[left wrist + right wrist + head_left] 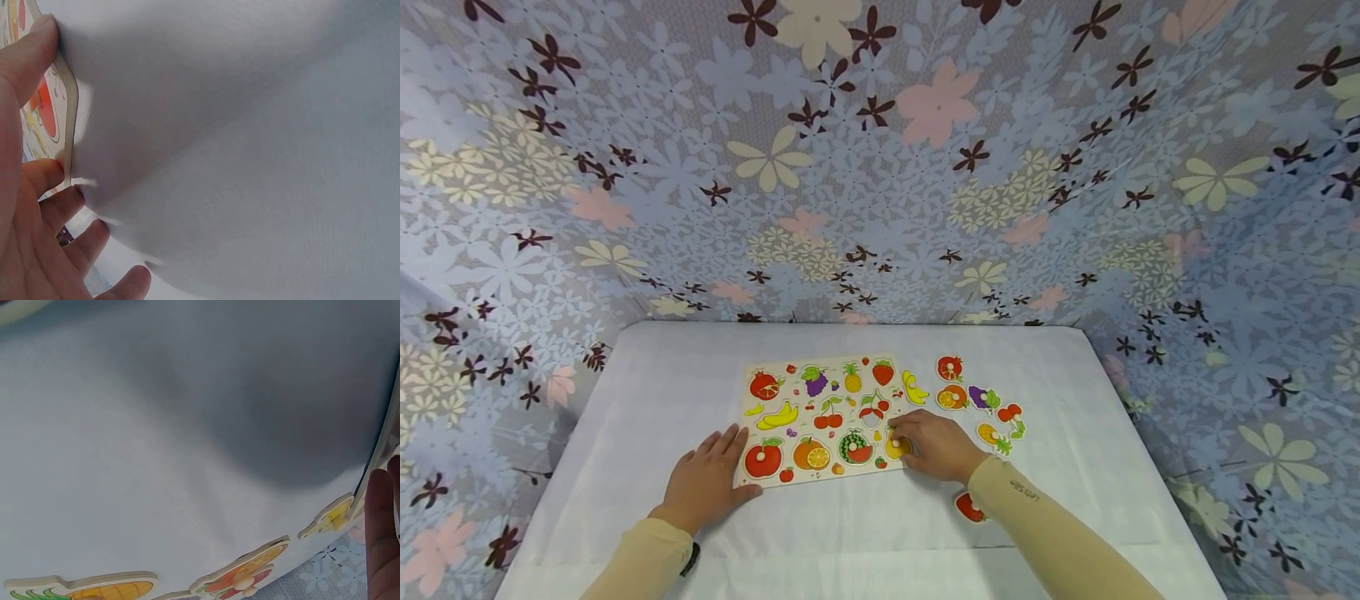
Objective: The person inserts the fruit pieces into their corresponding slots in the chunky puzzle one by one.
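A fruit puzzle board (793, 392) lies flat on the white-covered table, with knobbed apple (763, 457) and watermelon (854, 450) pieces along its near side. My right hand (936, 444) pinches a yellow fruit puzzle piece (895, 445) with curled fingers at the board's near right corner; the fingers partly cover it. At the board's left edge my left hand (707, 479) rests with fingers extended. In the left wrist view, its thumb (39, 53) lies at the board's edge (72, 119).
Loose knobbed pieces lie right of the board: banana (914, 387), pomegranate (950, 368), orange (952, 397), grapes (983, 397), cherries (1012, 421) and pineapple (992, 437). A strawberry piece (970, 507) lies beneath the right forearm. Flowered cloth (850, 208) hangs behind the table and at its sides.
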The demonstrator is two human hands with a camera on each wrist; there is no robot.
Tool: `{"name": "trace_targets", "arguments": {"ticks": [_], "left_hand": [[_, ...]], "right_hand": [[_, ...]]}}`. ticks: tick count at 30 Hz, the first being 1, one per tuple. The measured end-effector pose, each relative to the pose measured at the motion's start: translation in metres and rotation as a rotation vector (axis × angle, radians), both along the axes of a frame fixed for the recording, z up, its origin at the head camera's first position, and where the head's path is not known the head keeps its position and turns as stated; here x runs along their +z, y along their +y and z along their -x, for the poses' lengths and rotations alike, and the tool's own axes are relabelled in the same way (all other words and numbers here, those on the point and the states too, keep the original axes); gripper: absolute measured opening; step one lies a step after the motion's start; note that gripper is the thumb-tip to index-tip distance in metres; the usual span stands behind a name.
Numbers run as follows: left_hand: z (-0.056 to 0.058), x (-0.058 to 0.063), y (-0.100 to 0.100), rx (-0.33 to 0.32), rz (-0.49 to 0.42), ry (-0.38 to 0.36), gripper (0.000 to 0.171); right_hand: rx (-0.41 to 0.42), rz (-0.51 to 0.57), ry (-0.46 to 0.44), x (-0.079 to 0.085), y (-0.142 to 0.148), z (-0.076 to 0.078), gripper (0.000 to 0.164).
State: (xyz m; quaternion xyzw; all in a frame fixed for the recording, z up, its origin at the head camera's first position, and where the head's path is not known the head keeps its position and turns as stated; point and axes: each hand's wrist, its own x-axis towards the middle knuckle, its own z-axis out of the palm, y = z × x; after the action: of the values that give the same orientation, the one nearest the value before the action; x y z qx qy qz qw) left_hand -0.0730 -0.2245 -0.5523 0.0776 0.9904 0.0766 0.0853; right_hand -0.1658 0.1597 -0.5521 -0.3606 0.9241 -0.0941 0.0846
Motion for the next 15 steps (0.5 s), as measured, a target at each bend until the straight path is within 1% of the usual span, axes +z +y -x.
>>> {"name": "trace_targets", "arguments": {"ticks": [4,8,12,15], "left_hand": [[0.001,-0.002,-0.001,-0.009,-0.003,0.013,0.099],[0.001,-0.003,-0.002,-0.017,0.000,0.017,0.098],[0.001,-0.002,-0.002,-0.019,0.003,0.010,0.098],[0.000,-0.001,-0.001,-0.018,0.001,0.004,0.098]], "right_hand": [[-0.001,0.014,0.003,0.000,0.000,-0.001,0.032],[-0.018,0.024,-0.006,0.002,0.001,-0.002,0.032],[-0.082,0.030,-0.013,0.004,0.008,-0.005,0.035],[-0.149,0.043,-0.014,0.007,0.021,-0.007,0.036]]}}
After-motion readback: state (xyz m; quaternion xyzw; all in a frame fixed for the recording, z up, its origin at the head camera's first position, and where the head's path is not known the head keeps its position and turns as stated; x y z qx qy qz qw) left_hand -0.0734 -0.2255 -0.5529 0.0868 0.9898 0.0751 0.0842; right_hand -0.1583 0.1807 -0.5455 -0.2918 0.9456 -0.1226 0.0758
